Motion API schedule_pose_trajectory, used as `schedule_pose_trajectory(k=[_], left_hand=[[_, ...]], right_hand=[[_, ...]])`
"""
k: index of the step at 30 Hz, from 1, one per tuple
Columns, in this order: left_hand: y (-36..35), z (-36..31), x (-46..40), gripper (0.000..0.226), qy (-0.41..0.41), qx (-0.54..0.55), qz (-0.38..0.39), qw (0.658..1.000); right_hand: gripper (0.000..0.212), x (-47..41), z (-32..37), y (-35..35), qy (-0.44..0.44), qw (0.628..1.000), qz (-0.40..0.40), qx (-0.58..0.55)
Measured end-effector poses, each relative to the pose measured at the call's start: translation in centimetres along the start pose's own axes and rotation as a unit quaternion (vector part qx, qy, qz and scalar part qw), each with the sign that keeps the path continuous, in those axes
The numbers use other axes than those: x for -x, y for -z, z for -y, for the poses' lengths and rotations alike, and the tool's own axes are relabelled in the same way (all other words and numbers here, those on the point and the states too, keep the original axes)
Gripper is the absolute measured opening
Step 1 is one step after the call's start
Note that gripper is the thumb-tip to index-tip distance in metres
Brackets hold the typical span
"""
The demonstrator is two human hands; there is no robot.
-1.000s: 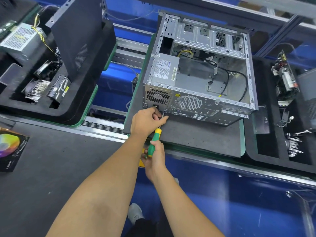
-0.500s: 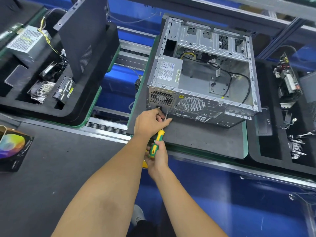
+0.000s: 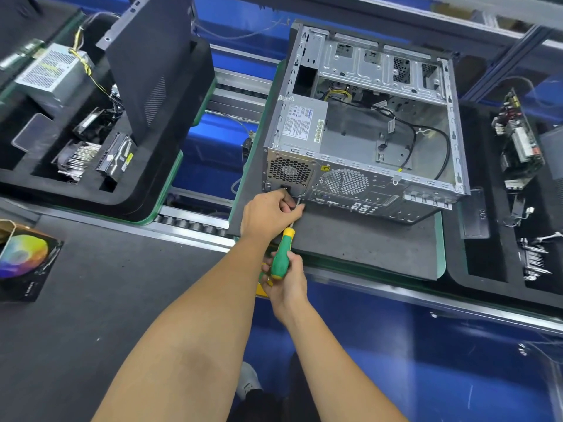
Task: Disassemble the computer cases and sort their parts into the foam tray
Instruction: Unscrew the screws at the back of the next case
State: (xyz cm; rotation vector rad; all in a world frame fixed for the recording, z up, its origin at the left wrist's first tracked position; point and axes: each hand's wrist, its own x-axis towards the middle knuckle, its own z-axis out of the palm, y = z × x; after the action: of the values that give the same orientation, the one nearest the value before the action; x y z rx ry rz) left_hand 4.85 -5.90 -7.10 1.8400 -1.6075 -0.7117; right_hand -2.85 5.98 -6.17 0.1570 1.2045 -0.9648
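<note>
Both: right hand (image 3: 285, 281) grips screwdriver (image 3: 281, 254), left hand (image 3: 268, 213) steadies shaft.

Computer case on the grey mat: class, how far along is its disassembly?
Done: the computer case stands open and mostly gutted. In hand: the right hand holds the screwdriver, the left hand steadying its shaft at the rear panel. Left: the power supply and black cables remain inside.
</note>
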Motion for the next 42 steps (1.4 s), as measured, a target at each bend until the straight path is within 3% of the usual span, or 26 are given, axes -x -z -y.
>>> schedule_pose_trajectory(k=[4, 8, 11, 13, 20, 24, 28, 35, 42], left_hand=[[0.1, 0.0, 0.0, 0.035, -0.003, 0.006, 0.005, 1.000], [0.0, 0.1, -0.1, 0.030, 0.001, 0.001, 0.001, 1.000], [-0.1, 0.2, -0.1, 0.032, 0.001, 0.001, -0.003, 1.000], [0.0, 0.2, -0.1, 0.033, -0.003, 0.001, -0.005, 1.000], [0.1, 0.0, 0.1, 0.037, -0.011, 0.001, -0.006, 1.000], [0.1, -0.2, 0.0, 0.029, 0.001, 0.000, 0.000, 1.000], [0.2, -0.3, 0.0, 0.031, 0.010, -0.002, -0.005, 1.000], [0.3, -0.4, 0.2, 0.034, 0.009, 0.000, -0.004, 1.000], [0.1, -0.3, 0.0, 0.031, 0.014, 0.002, -0.004, 1.000]], right_hand=[[0.034, -0.1, -0.2, -0.5, -0.004, 0.999, -0.015, -0.045], [0.022, -0.2, -0.3, -0.5, -0.023, 0.997, 0.054, -0.045], [0.043, 0.0, -0.5, 0.1, -0.025, 0.993, 0.114, -0.006], [0.042, 0.0, -0.6, 0.5, -0.017, 0.992, 0.123, 0.007], [0.018, -0.1, -1.1, -0.2, 0.027, 0.999, 0.009, -0.018], [0.022, 0.0, -1.4, -0.6, 0.000, 0.998, 0.055, -0.029], [0.039, -0.1, -0.6, 0.0, -0.009, 0.995, 0.100, -0.022], [0.022, -0.6, -1.1, 0.3, 0.031, 0.999, -0.016, 0.034], [0.047, -0.3, -1.2, 0.6, 0.011, 0.993, 0.110, 0.035]])
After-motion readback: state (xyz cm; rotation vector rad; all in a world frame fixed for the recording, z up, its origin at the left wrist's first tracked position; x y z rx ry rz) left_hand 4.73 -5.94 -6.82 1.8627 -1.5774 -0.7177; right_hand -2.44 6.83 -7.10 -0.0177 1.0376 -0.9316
